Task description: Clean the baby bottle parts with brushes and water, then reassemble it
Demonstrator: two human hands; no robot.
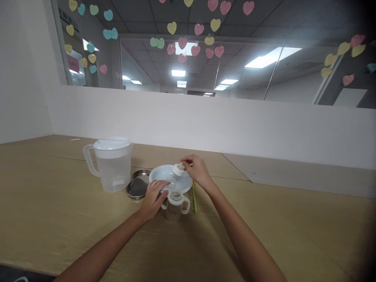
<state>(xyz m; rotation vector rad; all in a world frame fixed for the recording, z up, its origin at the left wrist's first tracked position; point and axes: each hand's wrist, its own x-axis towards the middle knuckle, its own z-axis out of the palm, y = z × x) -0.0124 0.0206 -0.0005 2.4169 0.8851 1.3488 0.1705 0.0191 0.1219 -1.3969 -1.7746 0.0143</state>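
An office, seemingly — tiled ceiling (132,11), light panels (272,57), interior window (232,68).

Right hand (196,169): teat with white collar (178,169) pinched in the fingers, held over the white bowl (158,172).
Left hand (153,197): placed at the bowl's near left; contact with the clear dome (172,183) cannot be confirmed.
Bottle (174,212): two-handled, open-topped, stood upright before the bowl.
Pitcher (113,170): lidded, handle turned left.
Metal tray (138,188): set between pitcher and bowl.
Green stick (194,199): laid right of bottle.
Window (147,66): dotted with heart-shaped notes (225,8).
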